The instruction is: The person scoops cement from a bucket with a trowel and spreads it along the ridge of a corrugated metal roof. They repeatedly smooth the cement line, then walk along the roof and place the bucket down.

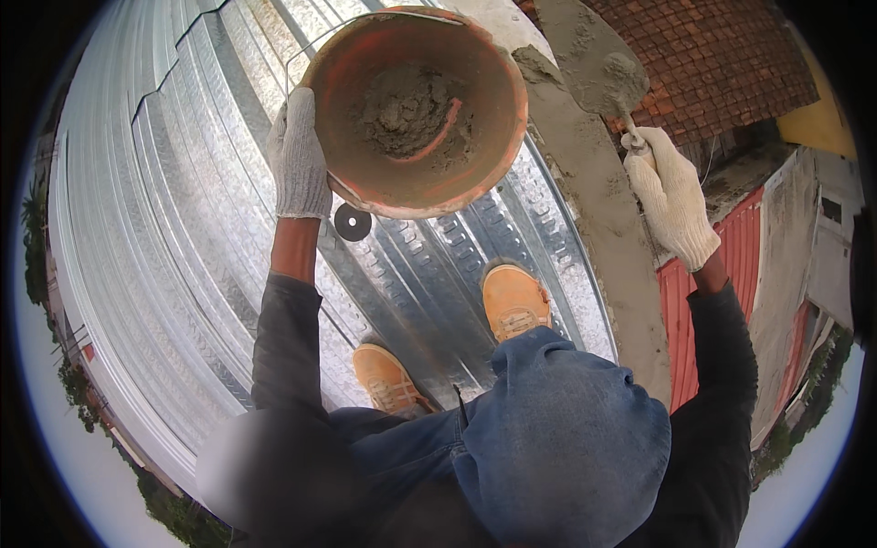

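My left hand (301, 160), in a white knit glove, grips the left rim of an orange bucket (498, 100). Some wet grey mortar (402, 110) lies at the bottom of the bucket, and its walls are smeared with it. A thin wire handle (306, 46) hangs over the bucket's far left side. My right hand (671, 196), gloved too, is closed round the handle of a trowel (598, 59). The trowel's blade is coated with mortar and lies over the top of a mortar-covered wall (621, 237); I cannot tell whether it touches.
Ribbed metal roofing sheets (192, 228) spread under my shoes (516, 297) and to the left. A dark round disc (353, 222) lies near the bucket. Beyond the wall are a tiled roof (703, 55) and red corrugated sheeting (681, 338) at a lower level.
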The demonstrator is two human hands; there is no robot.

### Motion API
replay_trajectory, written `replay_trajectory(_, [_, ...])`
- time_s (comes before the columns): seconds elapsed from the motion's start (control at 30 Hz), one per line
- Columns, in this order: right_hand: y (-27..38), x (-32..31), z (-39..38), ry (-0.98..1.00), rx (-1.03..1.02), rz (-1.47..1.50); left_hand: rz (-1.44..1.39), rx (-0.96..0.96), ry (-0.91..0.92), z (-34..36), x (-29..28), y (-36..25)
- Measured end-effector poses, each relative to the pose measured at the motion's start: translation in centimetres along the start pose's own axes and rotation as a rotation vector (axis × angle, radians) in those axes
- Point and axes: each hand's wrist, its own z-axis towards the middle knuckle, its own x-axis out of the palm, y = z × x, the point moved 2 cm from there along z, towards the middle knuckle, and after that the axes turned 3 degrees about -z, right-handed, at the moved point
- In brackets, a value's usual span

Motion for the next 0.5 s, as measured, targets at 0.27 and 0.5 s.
replay_trajectory(0.27, [10.8,0.3,0.1,0.019,-0.256,-0.655,0.15,0.109,0.107,-4.5,5.6,-3.2])
replay_trajectory(0.5, [12.8,7.6,2.6,-0.136,-0.472,-0.691,0.373,0.263,0.197,-4.4,6.7,-6.3])
